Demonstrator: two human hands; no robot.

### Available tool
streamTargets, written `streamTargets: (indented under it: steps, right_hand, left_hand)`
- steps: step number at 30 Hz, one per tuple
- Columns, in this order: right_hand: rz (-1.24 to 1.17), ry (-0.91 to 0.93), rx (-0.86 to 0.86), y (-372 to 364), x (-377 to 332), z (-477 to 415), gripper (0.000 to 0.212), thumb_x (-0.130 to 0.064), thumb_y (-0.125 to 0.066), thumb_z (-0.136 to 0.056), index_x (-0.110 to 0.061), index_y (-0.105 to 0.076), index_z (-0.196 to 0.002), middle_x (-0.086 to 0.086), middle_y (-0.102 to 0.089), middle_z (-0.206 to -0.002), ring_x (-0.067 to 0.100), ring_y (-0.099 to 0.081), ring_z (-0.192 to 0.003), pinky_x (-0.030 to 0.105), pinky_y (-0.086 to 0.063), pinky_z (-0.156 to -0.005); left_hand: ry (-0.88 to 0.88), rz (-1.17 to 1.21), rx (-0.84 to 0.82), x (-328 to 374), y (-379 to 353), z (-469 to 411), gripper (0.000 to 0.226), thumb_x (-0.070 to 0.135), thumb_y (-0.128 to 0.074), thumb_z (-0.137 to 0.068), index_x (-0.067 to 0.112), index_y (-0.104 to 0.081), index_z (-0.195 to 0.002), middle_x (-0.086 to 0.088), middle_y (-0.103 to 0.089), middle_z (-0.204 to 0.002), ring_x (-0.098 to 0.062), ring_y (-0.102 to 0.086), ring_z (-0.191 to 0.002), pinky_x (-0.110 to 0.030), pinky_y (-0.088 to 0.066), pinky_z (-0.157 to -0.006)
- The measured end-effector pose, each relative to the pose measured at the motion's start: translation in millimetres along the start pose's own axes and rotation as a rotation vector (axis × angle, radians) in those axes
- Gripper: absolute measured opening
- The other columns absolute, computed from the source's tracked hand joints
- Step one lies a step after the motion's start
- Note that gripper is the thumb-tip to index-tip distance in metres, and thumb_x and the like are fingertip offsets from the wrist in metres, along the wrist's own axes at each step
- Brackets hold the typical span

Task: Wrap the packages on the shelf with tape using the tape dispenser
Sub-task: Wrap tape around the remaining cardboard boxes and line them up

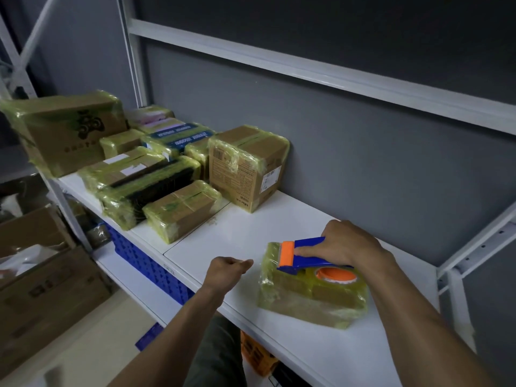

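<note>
Item: tape dispenser (304, 254), blue body, orange blade guard, orange roll core. It lies on top of a package (310, 294) fully covered in yellowish tape, near the front edge of the white shelf (279, 219), right of centre.

Right hand (346, 244): clamped round the dispenser's handle, index finger laid along its side.

Left hand (227, 270): curled into a loose fist holding nothing visible, over the shelf's front edge, apart from the package.

Other stock, far left of the same shelf: cluster of taped packages (156, 174), flat ones stacked and touching; one upright carton (248, 166) against the wall; one large carton (69, 132) at the end, overhanging the shelf.

Containers: blue plastic crate (148, 263) on the level below, contents not visible; orange crate (257, 356) lower down, contents not visible; cardboard boxes (47, 289) on the floor at left, one open with white material inside.

Surroundings: grey wall (363, 163); white metal racking frame (307, 68); pale floor.
</note>
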State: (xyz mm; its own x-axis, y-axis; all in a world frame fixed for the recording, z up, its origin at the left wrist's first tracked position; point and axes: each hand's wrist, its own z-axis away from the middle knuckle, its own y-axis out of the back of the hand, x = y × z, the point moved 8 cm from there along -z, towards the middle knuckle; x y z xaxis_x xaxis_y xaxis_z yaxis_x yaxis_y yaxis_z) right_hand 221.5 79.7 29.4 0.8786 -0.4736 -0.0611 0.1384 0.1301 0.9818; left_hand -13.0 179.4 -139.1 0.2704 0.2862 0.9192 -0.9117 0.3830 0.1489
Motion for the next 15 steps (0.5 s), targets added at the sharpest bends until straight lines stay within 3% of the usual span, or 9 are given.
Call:
streamTargets:
  steps: [4, 8, 11, 13, 15]
  right_hand:
    - [0.025, 0.018, 0.020, -2, -5, -2, 0.074, -0.094, -0.066, -0.060, -0.022, -0.054, -0.073, -0.002, -0.060, -0.073, 0.016, -0.060, -0.066, 0.028, -0.038, -0.055]
    - [-0.054, 0.048, 0.159, -1, -4, 0, 0.072, -0.095, -0.060, -0.066, -0.024, -0.060, -0.078, -0.004, -0.062, -0.078, 0.014, -0.061, -0.071, 0.029, -0.044, -0.058]
    - [-0.133, 0.043, 0.293, 2, -2, 3, 0.070, -0.093, -0.052, -0.076, -0.025, -0.058, -0.088, -0.008, -0.063, -0.085, 0.013, -0.060, -0.079, 0.031, -0.052, -0.064]
    - [-0.174, 0.056, 0.392, 7, -1, 5, 0.063, -0.088, -0.053, -0.081, -0.026, -0.056, -0.094, -0.010, -0.062, -0.088, 0.014, -0.060, -0.085, 0.033, -0.056, -0.068]
    - [-0.211, 0.095, 0.521, 17, -3, 11, 0.054, -0.080, -0.059, -0.084, -0.026, -0.054, -0.087, -0.012, -0.060, -0.079, 0.013, -0.059, -0.078, 0.031, -0.053, -0.061]
  left_hand:
    - [0.041, 0.003, -0.052, -10, -18, 0, 0.025, 0.042, -0.080, -0.085, 0.017, -0.076, -0.081, 0.004, -0.073, -0.091, -0.007, -0.063, -0.089, -0.023, -0.047, -0.067]
    - [0.054, -0.045, -0.051, -16, -24, -3, 0.037, 0.052, -0.082, -0.078, 0.015, -0.081, -0.074, 0.011, -0.075, -0.079, -0.006, -0.065, -0.086, -0.016, -0.044, -0.062]
    - [0.043, -0.160, -0.023, -16, -22, -5, 0.053, 0.059, -0.083, -0.072, 0.009, -0.080, -0.086, 0.008, -0.070, -0.082, -0.010, -0.063, -0.082, -0.020, -0.044, -0.060]
    - [-0.071, -0.180, 0.047, -5, -19, -3, 0.038, 0.050, -0.088, -0.071, 0.018, -0.076, -0.088, 0.008, -0.072, -0.087, -0.009, -0.067, -0.081, -0.019, -0.046, -0.061]
    - [-0.213, -0.132, 0.052, 12, -22, 2, 0.017, 0.032, -0.088, -0.078, 0.025, -0.075, -0.086, 0.009, -0.074, -0.084, -0.007, -0.069, -0.075, -0.018, -0.048, -0.064]
